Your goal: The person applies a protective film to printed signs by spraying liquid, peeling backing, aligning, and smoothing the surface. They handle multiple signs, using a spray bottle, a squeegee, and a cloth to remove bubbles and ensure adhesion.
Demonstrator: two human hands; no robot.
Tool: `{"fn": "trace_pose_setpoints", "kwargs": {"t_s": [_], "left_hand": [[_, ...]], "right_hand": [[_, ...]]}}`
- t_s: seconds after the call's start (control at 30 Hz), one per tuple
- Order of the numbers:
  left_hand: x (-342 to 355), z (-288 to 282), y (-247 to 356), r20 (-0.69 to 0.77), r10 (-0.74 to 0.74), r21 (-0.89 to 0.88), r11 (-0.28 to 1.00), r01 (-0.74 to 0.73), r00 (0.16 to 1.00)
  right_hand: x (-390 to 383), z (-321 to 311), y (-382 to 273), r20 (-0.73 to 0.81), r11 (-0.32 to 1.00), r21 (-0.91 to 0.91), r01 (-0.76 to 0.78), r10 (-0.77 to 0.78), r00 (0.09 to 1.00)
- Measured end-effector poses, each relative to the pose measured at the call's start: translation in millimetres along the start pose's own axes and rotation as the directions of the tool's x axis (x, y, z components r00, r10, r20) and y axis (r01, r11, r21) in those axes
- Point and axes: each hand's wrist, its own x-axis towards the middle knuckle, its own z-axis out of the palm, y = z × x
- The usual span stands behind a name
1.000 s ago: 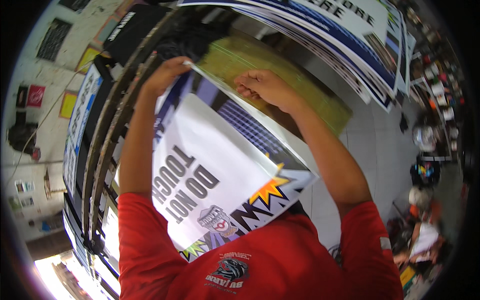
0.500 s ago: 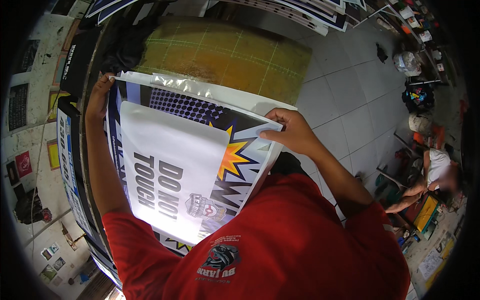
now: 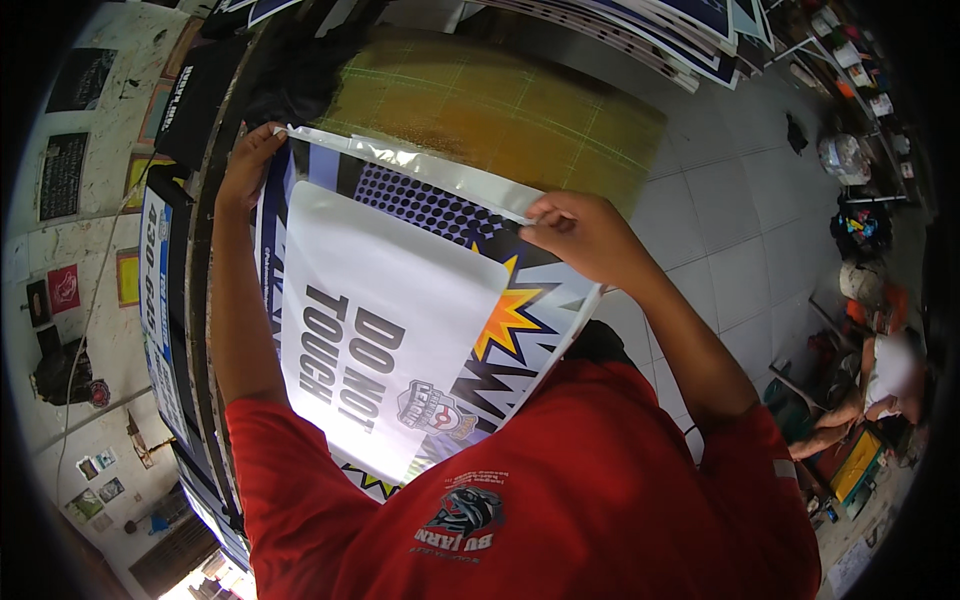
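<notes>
A large printed sheet (image 3: 440,222) lies in front of me, purple and black with a dotted pattern and an orange starburst. Over its middle lies a white panel (image 3: 400,270) with rounded corners and big grey lettering. Along the sheet's far edge runs a narrow, glossy white strip (image 3: 430,168). My left hand (image 3: 252,163) pinches the far left corner, where the strip ends. At the strip's right end, my right hand (image 3: 580,232) is closed with thumb and fingertips on the edge. My red-shirted torso hides the sheet's near part.
Beyond the sheet is a worn yellow-green cutting mat (image 3: 500,110) with grid lines. Stacked printed boards (image 3: 660,35) stand at the far side, above a grey tiled floor (image 3: 710,210). Dark cloth (image 3: 300,80) lies far left. Another person (image 3: 885,385) sits at the right.
My right hand has shifted from the sheet's right corner to the far edge strip. The wide white piece along that edge now shows as a narrower strip. The whole view has shifted slightly.
</notes>
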Motion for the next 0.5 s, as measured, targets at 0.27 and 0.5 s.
{"fn": "trace_pose_setpoints", "kwargs": {"t_s": [0.27, 0.5], "left_hand": [[-4.8, 9.3, 15.5, 0.015, 0.024, 0.025, 0.999, -0.025, 1.0], [0.0, 9.1, 11.7, -0.013, 0.063, 0.133, 0.989, -0.061, 0.998]], "right_hand": [[53.9, 26.6, -5.1, 0.071, 0.982, -0.126, 0.141, -0.133, 0.989], [53.4, 26.8, 0.0, 0.052, 0.996, -0.041, 0.082, -0.08, 0.995]]}}
